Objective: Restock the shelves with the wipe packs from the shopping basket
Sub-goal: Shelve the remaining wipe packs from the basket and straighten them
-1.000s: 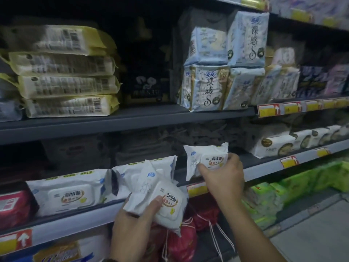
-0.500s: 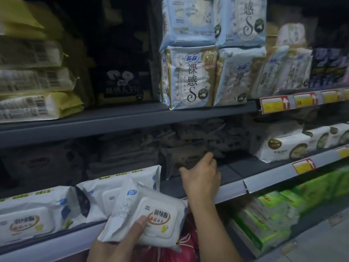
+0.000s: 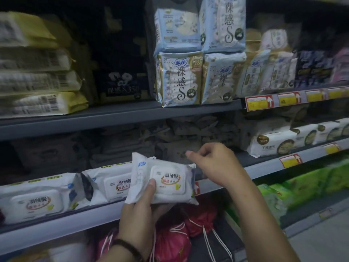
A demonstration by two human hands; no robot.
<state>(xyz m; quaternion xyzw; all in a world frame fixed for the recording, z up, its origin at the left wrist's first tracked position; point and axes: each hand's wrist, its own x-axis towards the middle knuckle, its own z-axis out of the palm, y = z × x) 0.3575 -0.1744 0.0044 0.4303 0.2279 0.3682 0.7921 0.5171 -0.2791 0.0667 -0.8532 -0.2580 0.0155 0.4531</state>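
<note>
My left hand (image 3: 139,214) grips a white wipe pack (image 3: 166,182) with a lid label, thumb on its front, held in front of the lower shelf edge (image 3: 75,222). My right hand (image 3: 217,165) hovers just right of the pack's upper corner with loosely curled fingers, holding nothing. Two matching white wipe packs (image 3: 111,183) (image 3: 35,199) lie on the lower shelf to the left. More packs sit in shadow deep on that shelf (image 3: 181,148). The shopping basket is not in view.
The upper shelf (image 3: 113,118) carries yellow packs (image 3: 43,104) at left and blue-white pad packs (image 3: 179,78) in the middle. White tissue packs (image 3: 272,142) line the lower shelf at right. Red drawstring bags (image 3: 188,229) and green packs (image 3: 302,188) fill the shelf below.
My right hand put its wipe pack deep on the shelf, then drew back empty toward the pack in my left hand. My left hand raised its pack up and rightward.
</note>
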